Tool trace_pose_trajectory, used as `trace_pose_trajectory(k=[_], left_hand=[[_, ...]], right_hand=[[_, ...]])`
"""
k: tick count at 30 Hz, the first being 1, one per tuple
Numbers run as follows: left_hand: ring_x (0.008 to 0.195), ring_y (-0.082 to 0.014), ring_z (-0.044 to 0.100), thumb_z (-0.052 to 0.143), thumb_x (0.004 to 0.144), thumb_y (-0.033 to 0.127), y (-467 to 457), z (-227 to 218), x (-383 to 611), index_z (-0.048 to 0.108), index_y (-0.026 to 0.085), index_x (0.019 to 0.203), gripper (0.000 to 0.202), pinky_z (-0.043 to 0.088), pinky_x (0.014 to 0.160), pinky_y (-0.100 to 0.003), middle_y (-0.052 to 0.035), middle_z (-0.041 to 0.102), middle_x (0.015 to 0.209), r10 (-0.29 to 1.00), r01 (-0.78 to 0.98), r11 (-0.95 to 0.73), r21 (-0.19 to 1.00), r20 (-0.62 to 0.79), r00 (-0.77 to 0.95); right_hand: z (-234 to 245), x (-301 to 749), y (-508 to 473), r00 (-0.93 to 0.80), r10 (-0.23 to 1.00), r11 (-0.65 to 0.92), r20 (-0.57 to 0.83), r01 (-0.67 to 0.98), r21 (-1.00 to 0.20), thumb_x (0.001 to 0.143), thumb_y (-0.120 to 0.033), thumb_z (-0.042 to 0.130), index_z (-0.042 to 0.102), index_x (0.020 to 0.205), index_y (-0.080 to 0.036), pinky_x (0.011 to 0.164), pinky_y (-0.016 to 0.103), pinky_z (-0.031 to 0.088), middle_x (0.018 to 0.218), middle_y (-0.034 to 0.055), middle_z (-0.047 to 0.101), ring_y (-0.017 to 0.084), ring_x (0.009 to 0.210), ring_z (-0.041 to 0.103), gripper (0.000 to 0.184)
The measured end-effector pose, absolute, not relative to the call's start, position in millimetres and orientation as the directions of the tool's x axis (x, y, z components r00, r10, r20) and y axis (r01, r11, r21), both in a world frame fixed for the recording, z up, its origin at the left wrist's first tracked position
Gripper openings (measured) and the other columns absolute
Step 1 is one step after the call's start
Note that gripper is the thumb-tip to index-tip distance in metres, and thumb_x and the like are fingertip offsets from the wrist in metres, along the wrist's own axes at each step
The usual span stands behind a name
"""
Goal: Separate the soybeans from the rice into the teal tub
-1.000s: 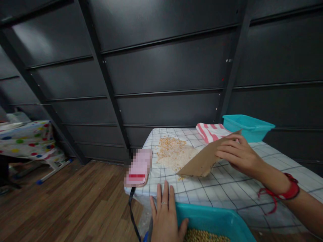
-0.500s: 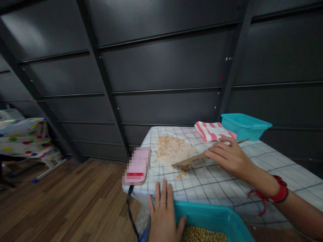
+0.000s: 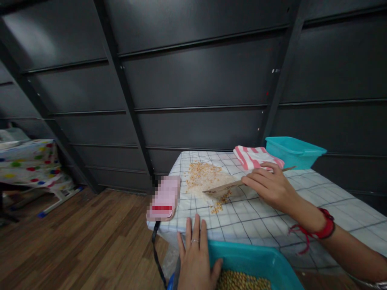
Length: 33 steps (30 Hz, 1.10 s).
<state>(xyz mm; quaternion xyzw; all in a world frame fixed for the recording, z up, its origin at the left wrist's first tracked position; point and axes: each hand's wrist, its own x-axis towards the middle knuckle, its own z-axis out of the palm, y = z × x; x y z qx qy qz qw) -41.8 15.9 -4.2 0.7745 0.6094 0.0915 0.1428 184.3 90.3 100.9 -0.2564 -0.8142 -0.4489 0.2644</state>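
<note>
My right hand point(image 3: 269, 185) is closed on the upper edge of a strip of cardboard point(image 3: 223, 187), which stands tilted on edge against the tablecloth. Its far end touches a spread-out heap of white rice-like grains point(image 3: 201, 185), with yellow kernels point(image 3: 198, 169) scattered over the back of it. A few more yellow kernels point(image 3: 217, 207) lie on the near side of the strip. My left hand point(image 3: 195, 257) rests with fingers spread on the left edge of a teal basin point(image 3: 248, 249). Greenish-brown beans point(image 3: 243, 280) lie inside that basin, partly out of frame.
A checked cloth point(image 3: 260, 225) covers the table. At its left edge lies a pink phone point(image 3: 165, 197) with a black strap point(image 3: 155, 249). A striped towel point(image 3: 254, 156) and a second teal basin point(image 3: 293, 153) stand at the back, near the dark panel wall point(image 3: 196, 80).
My right hand has moved slightly left with the cardboard, whose tip now reaches further over the white grains. More yellow kernels show on its near side. My left hand has stayed still.
</note>
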Motion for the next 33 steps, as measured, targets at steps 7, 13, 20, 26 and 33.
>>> trace_pose_trajectory(k=[7, 13, 20, 26, 33], left_hand=[[0.129, -0.0322, -0.003, 0.045, 0.067, 0.025, 18, -2, -42, 0.02, 0.012, 0.134, 0.073, 0.007, 0.101, -0.061, -0.0063, 0.002, 0.142, 0.972, 0.926, -0.199, 0.32, -0.057, 0.228], [0.128, -0.0319, -0.005, 0.044, 0.068, 0.024, 16, 6, -39, 0.019, 0.01, 0.134, 0.073, 0.006, 0.102, -0.058, -0.008, 0.003, 0.143, 0.973, 0.935, -0.169, 0.312, -0.099, 0.209], [0.128, -0.0308, -0.006, 0.043, 0.069, 0.025, 14, 6, -39, 0.017, 0.01, 0.135, 0.072, 0.006, 0.102, -0.058, -0.0072, 0.001, 0.143, 0.971, 0.938, -0.172, 0.302, -0.107, 0.212], [0.128, -0.0306, -0.009, 0.044, 0.07, 0.026, 16, 6, -39, 0.014, 0.01, 0.135, 0.073, 0.004, 0.102, -0.058, -0.0071, -0.003, 0.142, 0.967, 0.94, -0.163, 0.3, -0.139, 0.213], [0.129, -0.0307, -0.006, 0.041, 0.072, 0.027, 15, -1, -43, 0.016, 0.011, 0.135, 0.071, 0.006, 0.102, -0.058, -0.0077, 0.001, 0.143, 0.97, 0.932, -0.195, 0.304, -0.082, 0.229]], right_hand=[[103, 183, 86, -0.756, 0.205, 0.486, 0.622, 0.63, 0.606, 0.083, -0.006, 0.038, 0.055, 0.086, -0.018, 0.076, 0.035, 0.034, 0.069, 0.0002, 0.063, 0.013, 0.067, 0.051, 0.022], [110, 186, 68, -0.79, 0.182, 0.52, 0.586, 0.583, 0.624, 0.081, -0.003, 0.041, 0.051, 0.09, -0.017, 0.076, 0.036, 0.036, 0.071, 0.0014, 0.065, 0.014, 0.068, 0.053, 0.019], [118, 192, 58, -0.78, 0.159, 0.498, 0.605, 0.592, 0.633, 0.082, -0.005, 0.041, 0.05, 0.091, -0.017, 0.074, 0.037, 0.037, 0.072, 0.003, 0.065, 0.015, 0.068, 0.054, 0.018], [111, 188, 59, -0.782, 0.178, 0.512, 0.597, 0.592, 0.623, 0.082, -0.004, 0.041, 0.051, 0.091, -0.017, 0.076, 0.036, 0.037, 0.073, 0.0009, 0.065, 0.014, 0.069, 0.054, 0.019], [117, 190, 47, -0.799, 0.168, 0.539, 0.578, 0.565, 0.624, 0.082, -0.003, 0.041, 0.05, 0.088, -0.017, 0.076, 0.036, 0.038, 0.071, 0.0003, 0.065, 0.013, 0.067, 0.055, 0.018]])
